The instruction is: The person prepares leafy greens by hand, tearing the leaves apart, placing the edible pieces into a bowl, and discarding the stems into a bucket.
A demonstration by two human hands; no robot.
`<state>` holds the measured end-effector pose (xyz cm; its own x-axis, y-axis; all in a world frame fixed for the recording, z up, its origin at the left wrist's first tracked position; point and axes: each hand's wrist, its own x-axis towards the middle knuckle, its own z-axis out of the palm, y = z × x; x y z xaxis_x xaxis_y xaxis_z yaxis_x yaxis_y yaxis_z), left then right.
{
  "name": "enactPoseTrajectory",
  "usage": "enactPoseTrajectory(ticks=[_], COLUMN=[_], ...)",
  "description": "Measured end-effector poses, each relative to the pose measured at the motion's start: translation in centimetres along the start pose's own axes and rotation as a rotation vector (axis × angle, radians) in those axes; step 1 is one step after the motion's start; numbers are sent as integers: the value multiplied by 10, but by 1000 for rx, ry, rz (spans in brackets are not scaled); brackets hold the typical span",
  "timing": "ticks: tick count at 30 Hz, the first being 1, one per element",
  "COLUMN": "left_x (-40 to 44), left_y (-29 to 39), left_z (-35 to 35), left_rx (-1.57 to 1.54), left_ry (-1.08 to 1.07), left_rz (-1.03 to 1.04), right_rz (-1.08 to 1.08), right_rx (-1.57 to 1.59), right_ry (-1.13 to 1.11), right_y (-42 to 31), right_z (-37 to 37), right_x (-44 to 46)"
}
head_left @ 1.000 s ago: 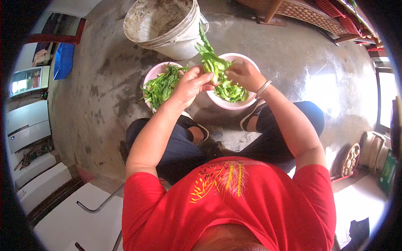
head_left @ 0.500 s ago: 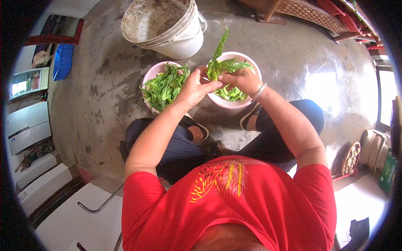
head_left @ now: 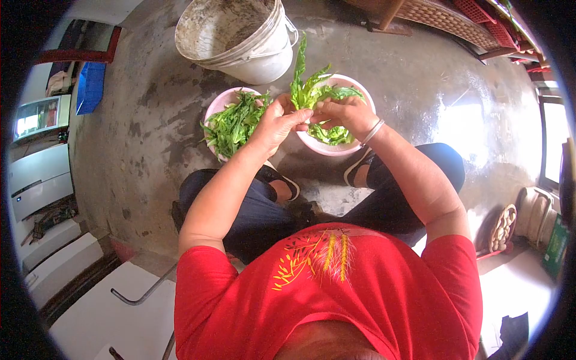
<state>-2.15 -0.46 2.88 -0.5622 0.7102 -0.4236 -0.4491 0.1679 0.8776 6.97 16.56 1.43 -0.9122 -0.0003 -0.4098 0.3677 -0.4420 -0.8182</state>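
A bunch of leafy greens (head_left: pixel 305 90) stands up between my two hands, its long leaves pointing away from me. My left hand (head_left: pixel 277 127) is closed around its base, thumb pressed inward. My right hand (head_left: pixel 351 115), with a bangle at the wrist, pinches at the same bunch near its lower end, and the fingertips of both hands nearly meet. Below them sits a pink-rimmed basket (head_left: pixel 367 96) with pale green leaf pieces (head_left: pixel 333 135) in it. Left of it, a second pink basket (head_left: pixel 211 109) holds a heap of darker greens (head_left: pixel 237 123), partly behind my left hand.
A dirty white bucket (head_left: pixel 264 66) with a wire handle stands beyond the baskets on the wet-stained concrete floor (head_left: pixel 150 120). My knees and shoes flank the near side. A woven piece of furniture (head_left: pixel 447 21) is at the back right, and a bent metal bar (head_left: pixel 144 295) lies lower left.
Both hands have shifted slightly left with the greens. The bunch's leaves are spread more apart now, with the tall leaf further left.
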Motion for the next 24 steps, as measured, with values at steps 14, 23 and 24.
enactPoseTrajectory(ticks=[14,23,24], left_x=[0,-5,-5], left_y=[4,9,11], left_z=[-4,-8,-7], left_rx=[-190,-264,-273], left_ry=[-55,-143,-161], left_rz=[-42,-12,-20], right_rz=[71,20,83], right_rx=[250,201,162], right_ry=[67,290,319], right_y=[6,10,2], right_z=[-3,-24,-22], right_x=[5,10,7])
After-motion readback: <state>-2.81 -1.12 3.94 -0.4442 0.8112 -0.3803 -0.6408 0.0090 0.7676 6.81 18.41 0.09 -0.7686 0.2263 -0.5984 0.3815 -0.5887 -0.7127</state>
